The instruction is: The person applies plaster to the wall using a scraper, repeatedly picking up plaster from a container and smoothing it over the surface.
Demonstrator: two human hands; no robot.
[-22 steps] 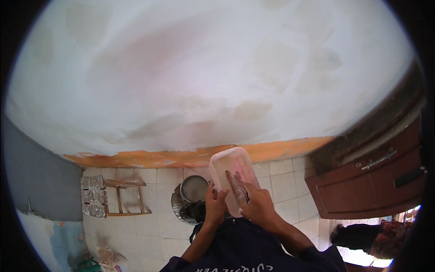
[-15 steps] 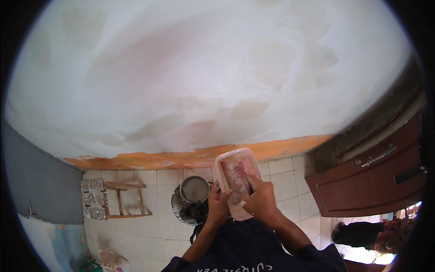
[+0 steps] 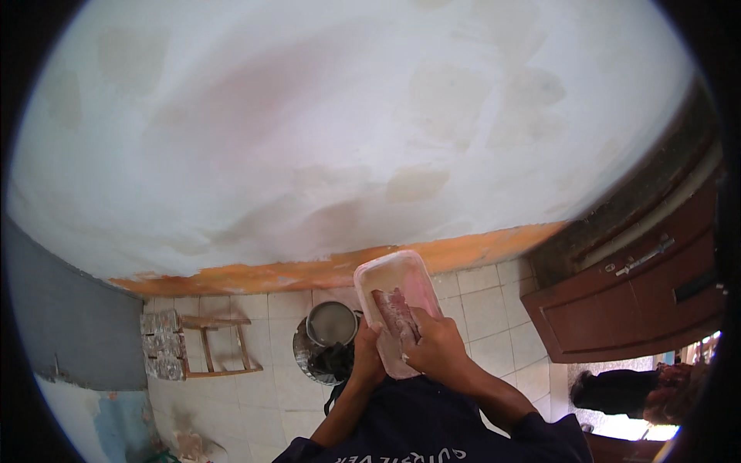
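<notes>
My left hand (image 3: 369,351) grips the left side of a pale pink rectangular plastic tray (image 3: 423,284), which is smeared with whitish paste and held in front of my body. Over the tray's near right part is my right hand (image 3: 440,347), its fingers closed on a flat reddish-brown piece (image 3: 396,312). White paste coats much of that piece, and its exact kind cannot be made out. Part of it is hidden under the fingers.
A patchy white wall (image 3: 309,154) rises ahead, with an orange band (image 3: 285,272) at its foot. On the tiled floor stand a paste-splashed wooden stool (image 3: 212,347) and a grey bucket (image 3: 332,322). At right are a brown door (image 3: 625,309) and another person (image 3: 617,395).
The reddish-brown piece has shifted down and left within the tray, showing more plainly. My right hand has moved slightly left and nearer to me. The tray tilts a little differently.
</notes>
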